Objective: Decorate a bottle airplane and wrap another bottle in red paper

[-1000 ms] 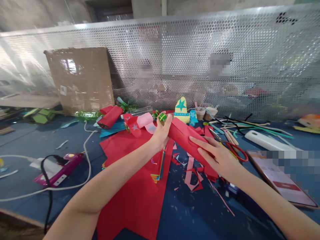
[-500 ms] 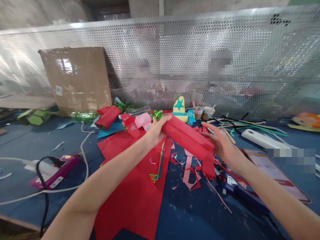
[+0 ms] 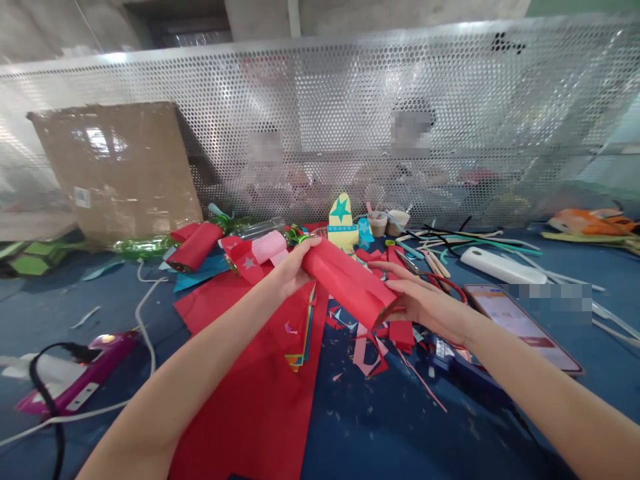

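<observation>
A red paper roll (image 3: 345, 280) is held above the blue table, tilted down toward the right. My left hand (image 3: 289, 270) grips its far upper end. My right hand (image 3: 425, 305) holds the near lower end, fingers spread along the roll's side. Under the roll lie large red paper sheets (image 3: 265, 373) and red and pink paper scraps (image 3: 370, 337). Red-handled scissors (image 3: 440, 283) rest just beyond my right hand.
A phone (image 3: 520, 327) lies right of my right hand. A purple glue gun (image 3: 75, 387) with cords sits at the left. Decorated rolls (image 3: 195, 243), a yellow star-marked cone (image 3: 343, 223), small cups and pipe cleaners (image 3: 480, 243) crowd the back. A cardboard box (image 3: 120, 170) leans against the perforated screen, with people behind it.
My right hand slid from the top of the roll down to its near end. The roll dropped a little and the view shifted right.
</observation>
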Available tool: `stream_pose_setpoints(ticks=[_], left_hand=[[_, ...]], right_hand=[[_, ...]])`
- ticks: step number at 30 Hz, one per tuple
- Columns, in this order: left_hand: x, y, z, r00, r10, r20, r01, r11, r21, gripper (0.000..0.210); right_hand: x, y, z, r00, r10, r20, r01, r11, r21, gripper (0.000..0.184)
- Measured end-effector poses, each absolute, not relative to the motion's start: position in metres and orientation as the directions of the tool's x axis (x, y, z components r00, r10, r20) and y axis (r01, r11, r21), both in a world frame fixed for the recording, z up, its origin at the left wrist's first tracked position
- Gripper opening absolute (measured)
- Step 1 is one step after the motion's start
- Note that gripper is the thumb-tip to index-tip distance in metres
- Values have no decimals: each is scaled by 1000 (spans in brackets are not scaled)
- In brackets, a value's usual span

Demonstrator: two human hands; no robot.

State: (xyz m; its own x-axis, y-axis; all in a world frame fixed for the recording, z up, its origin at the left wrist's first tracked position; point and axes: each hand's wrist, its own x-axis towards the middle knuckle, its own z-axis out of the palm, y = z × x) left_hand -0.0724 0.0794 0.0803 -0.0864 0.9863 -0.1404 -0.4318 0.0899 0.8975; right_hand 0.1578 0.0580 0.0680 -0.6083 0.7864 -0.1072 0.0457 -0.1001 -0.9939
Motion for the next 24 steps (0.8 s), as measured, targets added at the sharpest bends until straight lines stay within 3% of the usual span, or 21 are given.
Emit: stream_pose_setpoints(ticks=[5, 10, 12, 16, 20, 24], left_hand=[[-61, 71, 78, -82, 994, -79, -417, 38, 908, 19], [-45, 58, 77, -100, 995, 12, -425, -54, 903, 29], [-43, 55, 78, -107, 994, 25, -428, -69, 901, 33], [-46, 51, 85, -50, 998, 25, -450, -45, 892, 46], [-51, 50, 88, 69, 998, 1, -414, 28, 910, 83], [-50, 52, 80, 41, 999, -18, -390, 33, 920, 101]], right_hand=[[158, 54, 67, -614, 769, -175, 195, -66, -978, 58], [153, 44, 66, -614, 789, -20, 457, 335, -824, 92], [151, 41, 64, -592, 805, 41, 499, 406, -766, 96], [151, 43, 62, -574, 817, -61, 434, 241, -868, 89], [154, 48, 62, -539, 827, -160, 292, 5, -956, 89], [155, 50, 61, -538, 832, -135, 341, 68, -938, 80]])
